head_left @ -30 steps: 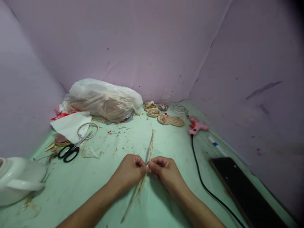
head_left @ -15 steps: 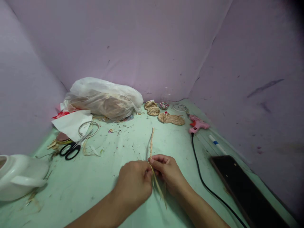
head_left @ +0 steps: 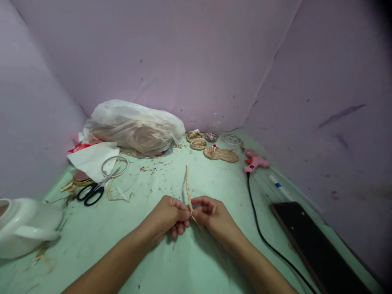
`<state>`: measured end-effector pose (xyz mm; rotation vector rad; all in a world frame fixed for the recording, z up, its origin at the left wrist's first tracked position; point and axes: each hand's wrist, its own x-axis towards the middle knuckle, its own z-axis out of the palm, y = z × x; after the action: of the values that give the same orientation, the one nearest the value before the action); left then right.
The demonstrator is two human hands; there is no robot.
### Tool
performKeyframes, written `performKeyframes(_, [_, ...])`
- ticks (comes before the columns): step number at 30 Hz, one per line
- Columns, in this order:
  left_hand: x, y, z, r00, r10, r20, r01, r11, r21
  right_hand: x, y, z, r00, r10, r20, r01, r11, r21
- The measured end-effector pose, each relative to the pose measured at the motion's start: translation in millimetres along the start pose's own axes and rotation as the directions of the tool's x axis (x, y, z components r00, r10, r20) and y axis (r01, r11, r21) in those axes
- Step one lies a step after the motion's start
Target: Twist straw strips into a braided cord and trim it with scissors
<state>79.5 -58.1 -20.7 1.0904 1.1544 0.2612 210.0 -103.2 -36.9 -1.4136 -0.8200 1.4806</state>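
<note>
A thin braid of straw-coloured fibre (head_left: 188, 188) stands up between my hands, its pale tip pointing away from me. My left hand (head_left: 171, 215) pinches the braid's lower end between thumb and forefinger, the other fingers curled below. From the right, my right hand (head_left: 212, 216) is closed on the same spot, thumb and forefinger at the strands. Loose fibre strands (head_left: 208, 234) trail down toward me under the right hand, smeared by motion.
Black-handled scissors (head_left: 94, 192), a ring (head_left: 114, 166) and a white pitcher (head_left: 30, 228) lie left. Behind are a stuffed plastic bag (head_left: 134, 126) and woven sole-shaped pieces (head_left: 221, 153). A pink glue gun (head_left: 255, 161), its cord (head_left: 260, 232), a marker (head_left: 280, 187) and a phone (head_left: 318, 249) are right.
The braid's tip has shifted left. My left hand has moved left and turned, so its thumb and fingers now show. The loose strands have swung right.
</note>
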Motion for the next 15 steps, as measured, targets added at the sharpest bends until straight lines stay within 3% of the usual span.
performKeyframes(4, [3.5,-3.8,0.6,0.998,0.045,-0.038,-0.042,0.996,0.079,1.0,1.8,-1.6,0.998,-0.054,-0.008,0.054,0.995,-0.089])
performKeyframes(10, [7.1,-8.6,-0.1,0.939,0.340,-0.056,-0.309,0.902,0.302,2.1,4.5,-1.4,0.996,-0.087,-0.032,0.084,0.991,-0.100])
performKeyframes(15, [10.4,-11.2,-2.1,0.951,0.306,-0.040,-0.283,0.915,0.288,2.9,10.5,-4.8,0.976,-0.214,-0.033,0.199,0.949,-0.246])
